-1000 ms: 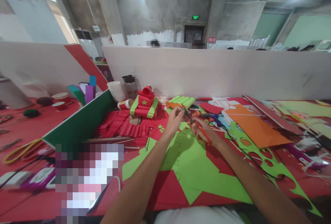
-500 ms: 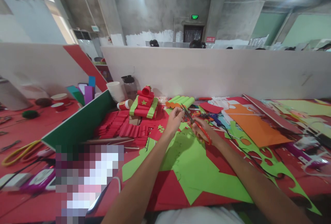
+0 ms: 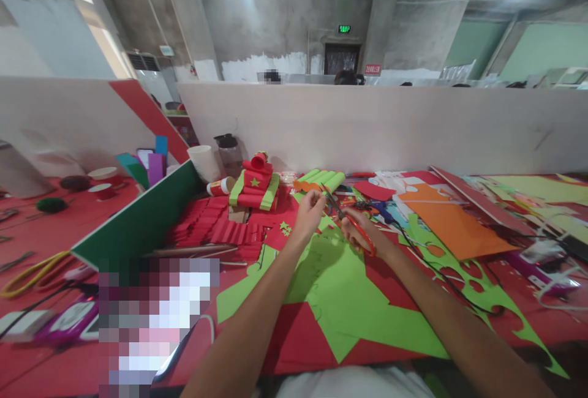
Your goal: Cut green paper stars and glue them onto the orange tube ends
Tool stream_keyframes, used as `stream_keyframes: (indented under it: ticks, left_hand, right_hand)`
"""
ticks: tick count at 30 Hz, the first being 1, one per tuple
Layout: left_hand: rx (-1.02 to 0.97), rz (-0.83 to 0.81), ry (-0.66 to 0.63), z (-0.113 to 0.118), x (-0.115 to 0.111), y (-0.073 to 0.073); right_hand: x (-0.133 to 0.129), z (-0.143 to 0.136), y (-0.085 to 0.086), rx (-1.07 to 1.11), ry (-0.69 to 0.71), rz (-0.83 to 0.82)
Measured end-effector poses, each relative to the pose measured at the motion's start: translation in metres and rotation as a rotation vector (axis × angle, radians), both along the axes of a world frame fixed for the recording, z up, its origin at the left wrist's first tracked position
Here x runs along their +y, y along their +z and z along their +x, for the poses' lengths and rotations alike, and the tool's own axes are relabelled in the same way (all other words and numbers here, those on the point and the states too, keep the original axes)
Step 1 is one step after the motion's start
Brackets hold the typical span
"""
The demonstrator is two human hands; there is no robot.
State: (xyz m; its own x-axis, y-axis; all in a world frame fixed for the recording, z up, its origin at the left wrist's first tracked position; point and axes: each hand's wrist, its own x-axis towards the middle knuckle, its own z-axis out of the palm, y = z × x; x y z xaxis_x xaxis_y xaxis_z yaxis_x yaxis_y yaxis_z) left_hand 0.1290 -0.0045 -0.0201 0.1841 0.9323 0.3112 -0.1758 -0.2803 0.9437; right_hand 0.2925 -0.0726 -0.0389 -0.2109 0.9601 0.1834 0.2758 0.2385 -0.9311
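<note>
- room: above flat green paper [image 3: 344, 288], betw. forearms [image 3: 270, 291]
- L hand [image 3: 311, 207]/R hand [image 3: 356, 226] gap: scissors [image 3: 337, 207] in way
- L: red paper model [image 3: 257, 185]
- fwd: green rolls [image 3: 325, 179], then white partition [image 3: 367, 125]
- R: blk cable [image 3: 429, 268]

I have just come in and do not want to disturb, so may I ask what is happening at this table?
The right hand holds red-orange-handled scissors, with the blades beside the left hand, whose fingertips are pinched together; anything between them is too small to make out. Both hands are near the far edge of the green paper sheets. To the left, small light-green stars lie on red paper, and behind them stands a red and green paper model.
</note>
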Motion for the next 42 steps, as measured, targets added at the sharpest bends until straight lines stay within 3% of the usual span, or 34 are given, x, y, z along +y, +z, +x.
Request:
stream_keyframes:
  ticks: [24,42]
  left_hand:
    - [0.044,0.054,-0.053,-0.0053,0.0,0.004]
    - [0.008,0.002,-0.056,-0.0039,0.0,0.0043]
  right_hand:
    - [0.0009,0.0053,0.0053,-0.006,0.009,-0.02]
    - [-0.0006,0.0023,0.0046,0.033,-0.021,-0.024]
